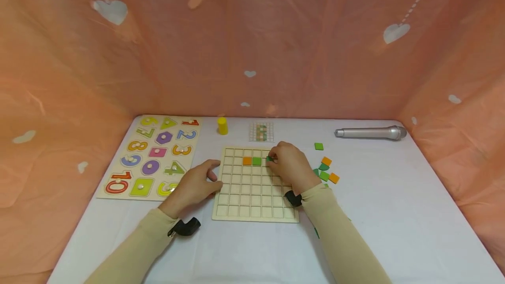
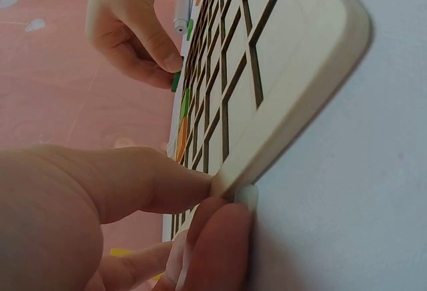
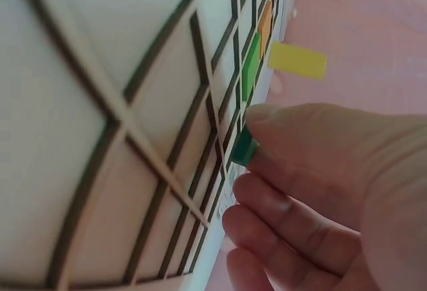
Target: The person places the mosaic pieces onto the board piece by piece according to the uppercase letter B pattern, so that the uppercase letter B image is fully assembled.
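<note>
A pale wooden grid board (image 1: 239,187) lies on the table. At its left edge is my left hand (image 1: 198,184); in the left wrist view the thumb (image 2: 157,181) touches the rim, with curled fingers (image 2: 217,244) close against the edge. Over the upper right cells, my right hand (image 1: 291,165) pinches a small dark green tile (image 3: 244,148) between thumb and index finger. The tile is at the grid's surface; whether it sits in a cell, I cannot tell. An orange square tile (image 1: 247,161) and a green square tile (image 1: 257,161) lie side by side in the board's second row.
Several loose green and orange tiles (image 1: 334,178) are scattered right of the board. Behind it lie a printed pattern card (image 1: 261,132) and a yellow cylinder (image 1: 222,126). A number puzzle board (image 1: 158,165) is at left, a silver microphone (image 1: 371,133) at the back right.
</note>
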A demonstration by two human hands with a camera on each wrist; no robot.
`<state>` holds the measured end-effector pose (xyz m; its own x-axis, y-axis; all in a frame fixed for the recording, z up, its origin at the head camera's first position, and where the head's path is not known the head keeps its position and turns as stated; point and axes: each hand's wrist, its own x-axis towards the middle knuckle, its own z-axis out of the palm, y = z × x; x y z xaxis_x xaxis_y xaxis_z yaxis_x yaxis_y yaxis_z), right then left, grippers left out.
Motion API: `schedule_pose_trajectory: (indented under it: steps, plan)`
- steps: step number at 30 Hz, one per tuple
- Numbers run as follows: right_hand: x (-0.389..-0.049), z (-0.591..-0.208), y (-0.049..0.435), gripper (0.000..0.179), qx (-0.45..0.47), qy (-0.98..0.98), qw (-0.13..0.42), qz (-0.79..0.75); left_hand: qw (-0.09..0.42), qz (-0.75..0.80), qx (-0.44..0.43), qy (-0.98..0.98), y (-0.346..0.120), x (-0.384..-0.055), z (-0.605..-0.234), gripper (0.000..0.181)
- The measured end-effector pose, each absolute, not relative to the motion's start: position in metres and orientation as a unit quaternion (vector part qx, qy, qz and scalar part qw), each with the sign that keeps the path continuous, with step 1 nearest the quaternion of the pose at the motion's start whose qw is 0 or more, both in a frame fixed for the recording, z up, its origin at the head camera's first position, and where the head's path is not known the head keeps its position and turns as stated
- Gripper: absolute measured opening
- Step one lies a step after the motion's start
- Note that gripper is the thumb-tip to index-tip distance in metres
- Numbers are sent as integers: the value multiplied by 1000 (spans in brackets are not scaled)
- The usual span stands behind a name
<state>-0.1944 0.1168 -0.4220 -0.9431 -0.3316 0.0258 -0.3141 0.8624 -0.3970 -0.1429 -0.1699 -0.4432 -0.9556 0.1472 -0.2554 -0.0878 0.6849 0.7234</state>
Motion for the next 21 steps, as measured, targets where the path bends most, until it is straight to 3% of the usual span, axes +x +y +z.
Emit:
schedule_pose_trajectory:
  steps: [21]
  plan:
    - [-197, -430, 108, 19, -188, 963, 9, -194, 149, 390, 12, 909, -169, -143, -442, 68]
